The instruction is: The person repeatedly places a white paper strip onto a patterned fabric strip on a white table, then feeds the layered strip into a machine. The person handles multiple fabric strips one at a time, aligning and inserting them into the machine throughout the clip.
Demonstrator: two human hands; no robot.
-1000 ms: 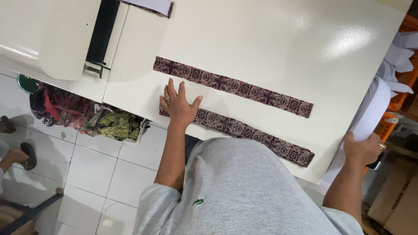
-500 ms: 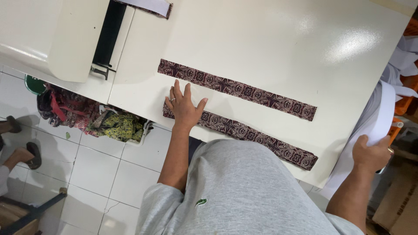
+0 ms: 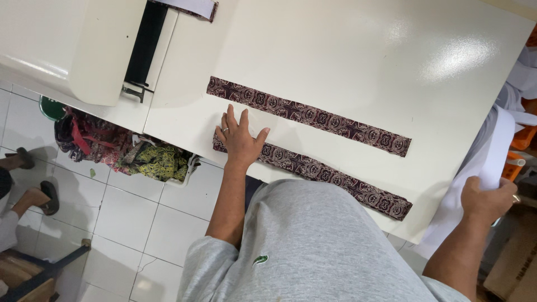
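Two long dark-purple patterned fabric strips lie on a cream table (image 3: pixel 347 56). The far strip (image 3: pixel 313 116) runs across the middle. The near strip (image 3: pixel 330 176) lies along the table's front edge. My left hand (image 3: pixel 240 137) rests flat with fingers spread on the left end of the near strip, a ring on one finger. My right hand (image 3: pixel 485 198) is off the table's right corner, closed on a white sheet (image 3: pixel 492 151) that hangs down there.
A cream machine housing with a black slot (image 3: pixel 142 47) sits at the table's left. A basket of colourful fabric scraps (image 3: pixel 123 151) stands on the white tiled floor below. Another person's feet in sandals (image 3: pixel 33 187) are at far left. Cardboard boxes (image 3: pixel 512 263) stand at lower right.
My right hand has dropped lower along the white sheet beside the table corner. My left hand stays flat on the near strip's end.
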